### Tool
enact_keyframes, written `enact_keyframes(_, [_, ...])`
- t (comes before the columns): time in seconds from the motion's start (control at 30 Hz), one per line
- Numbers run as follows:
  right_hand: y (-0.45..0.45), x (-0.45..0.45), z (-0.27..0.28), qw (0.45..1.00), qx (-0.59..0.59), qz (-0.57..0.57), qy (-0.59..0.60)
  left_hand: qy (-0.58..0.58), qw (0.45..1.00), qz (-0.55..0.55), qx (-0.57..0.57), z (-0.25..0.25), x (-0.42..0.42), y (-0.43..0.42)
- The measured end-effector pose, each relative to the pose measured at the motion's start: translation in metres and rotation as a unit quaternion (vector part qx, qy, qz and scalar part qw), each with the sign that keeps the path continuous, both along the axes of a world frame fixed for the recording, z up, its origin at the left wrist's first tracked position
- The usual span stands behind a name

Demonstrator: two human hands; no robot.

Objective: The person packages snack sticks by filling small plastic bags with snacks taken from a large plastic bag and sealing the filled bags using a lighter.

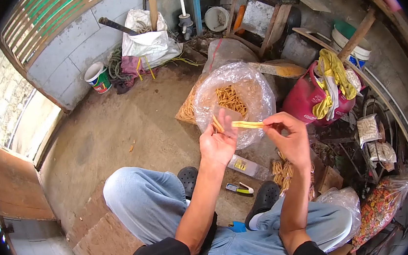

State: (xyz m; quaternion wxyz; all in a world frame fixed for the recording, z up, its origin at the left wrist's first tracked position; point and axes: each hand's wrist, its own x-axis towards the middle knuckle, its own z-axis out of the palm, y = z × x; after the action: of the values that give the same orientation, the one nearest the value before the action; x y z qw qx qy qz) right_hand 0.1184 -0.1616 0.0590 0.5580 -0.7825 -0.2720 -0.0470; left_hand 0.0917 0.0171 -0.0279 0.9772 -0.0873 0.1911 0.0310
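Note:
My left hand [219,143] is palm up in front of the big clear plastic bag [254,86], with a small clear packet [230,117] and a brown stick snack [217,124] against its fingers. Between finger and thumb, my right hand [289,136] pinches the end of a yellow strip [248,124], whose other end meets the small packet. Brown stick snacks [231,100] lie inside the big bag. Below my hands, a clear packet with yellow bits [244,165] rests on the floor, near filled snack packets [283,173] partly behind my right forearm.
A lighter-like gadget [239,189] lies between the sandals. At right stand a red tub [309,95] with yellow cloths and a bag of colourful packets [383,208]. Further back are a white sack [149,44], a paint bucket [97,77] and a wooden stand [272,25].

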Motion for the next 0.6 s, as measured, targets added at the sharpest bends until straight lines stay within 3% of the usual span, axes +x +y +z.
enact_keyframes(0.13, [0.029, -0.010, -0.017, 0.998, -0.006, -0.065, -0.015, 0.005, 0.998, 0.001, 0.068, 0.008, -0.003, -0.012])
enact_keyframes(0.2, [0.042, -0.013, -0.034, 0.994, 0.064, -0.082, 0.017, -0.001, 0.995, 0.005, 0.099, 0.012, -0.003, -0.016])
enact_keyframes(0.33, [0.058, -0.024, -0.041, 0.987, 0.061, -0.128, 0.069, -0.017, 0.986, 0.030, 0.161, 0.013, -0.006, -0.019])
enact_keyframes(0.5, [0.061, -0.024, -0.040, 0.987, 0.053, -0.134, 0.069, -0.025, 0.979, 0.069, 0.188, 0.024, -0.011, -0.015])
enact_keyframes(0.6, [0.060, -0.022, -0.040, 0.990, 0.058, -0.122, 0.051, -0.032, 0.955, 0.073, 0.284, 0.016, -0.009, -0.015])
